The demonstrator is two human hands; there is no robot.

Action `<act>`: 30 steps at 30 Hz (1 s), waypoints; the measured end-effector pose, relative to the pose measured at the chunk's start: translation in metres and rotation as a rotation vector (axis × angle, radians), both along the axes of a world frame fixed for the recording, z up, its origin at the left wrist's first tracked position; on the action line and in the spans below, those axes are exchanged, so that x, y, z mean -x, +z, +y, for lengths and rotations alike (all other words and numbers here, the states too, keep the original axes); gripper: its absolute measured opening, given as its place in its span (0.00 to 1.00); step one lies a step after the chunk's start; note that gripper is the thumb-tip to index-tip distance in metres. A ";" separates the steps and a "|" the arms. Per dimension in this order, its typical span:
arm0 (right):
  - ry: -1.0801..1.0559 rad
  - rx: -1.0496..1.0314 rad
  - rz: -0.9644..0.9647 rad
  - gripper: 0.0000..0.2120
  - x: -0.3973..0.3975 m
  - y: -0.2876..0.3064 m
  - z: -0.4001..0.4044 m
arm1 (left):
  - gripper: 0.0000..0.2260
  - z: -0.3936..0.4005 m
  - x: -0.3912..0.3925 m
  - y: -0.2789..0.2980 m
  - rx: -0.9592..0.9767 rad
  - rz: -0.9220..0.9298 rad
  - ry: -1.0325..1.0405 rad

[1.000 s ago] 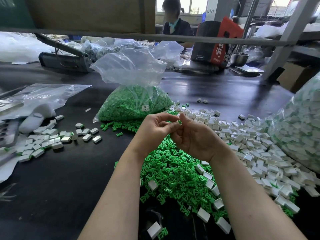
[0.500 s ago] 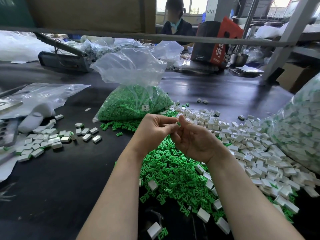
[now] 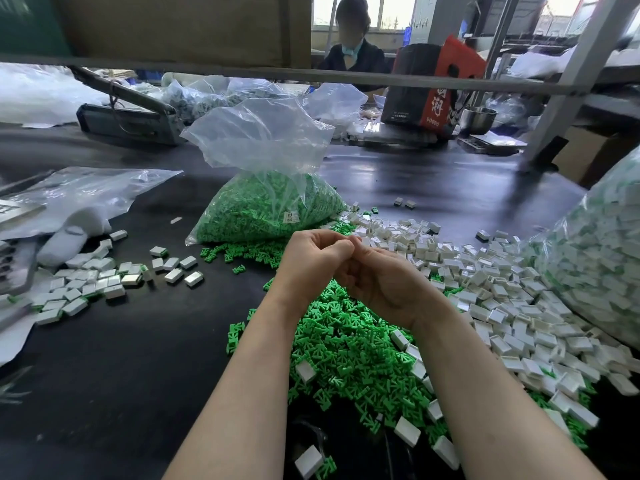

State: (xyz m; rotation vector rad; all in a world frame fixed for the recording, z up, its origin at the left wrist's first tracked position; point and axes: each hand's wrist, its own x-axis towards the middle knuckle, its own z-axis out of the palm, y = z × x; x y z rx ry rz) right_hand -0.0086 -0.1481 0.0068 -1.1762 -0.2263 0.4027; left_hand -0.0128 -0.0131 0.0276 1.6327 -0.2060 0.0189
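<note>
While my left hand (image 3: pixel 313 258) and right hand (image 3: pixel 384 282) curl fingertip to fingertip, I can't tell what they pinch; one slip loses it in the heap of small green plastic clips (image 3: pixel 346 348) below.

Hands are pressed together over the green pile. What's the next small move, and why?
Probably open the fingers slightly to check the fit: left hand and right hand meet fingertip to fingertip above the green clips, fingers curled, hiding whatever they hold.
</note>
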 end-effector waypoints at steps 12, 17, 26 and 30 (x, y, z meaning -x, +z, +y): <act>-0.027 -0.074 0.015 0.13 0.001 -0.004 0.001 | 0.09 -0.003 -0.002 -0.006 -0.026 -0.001 0.032; -0.042 -0.065 0.017 0.13 0.001 -0.004 0.004 | 0.08 -0.002 -0.005 -0.009 -0.029 -0.023 0.033; -0.062 -0.050 0.021 0.13 0.002 -0.006 0.004 | 0.08 -0.002 -0.005 -0.009 -0.016 -0.040 0.026; -0.070 -0.047 0.012 0.12 0.002 -0.007 0.005 | 0.09 -0.002 -0.005 -0.009 -0.012 -0.050 0.014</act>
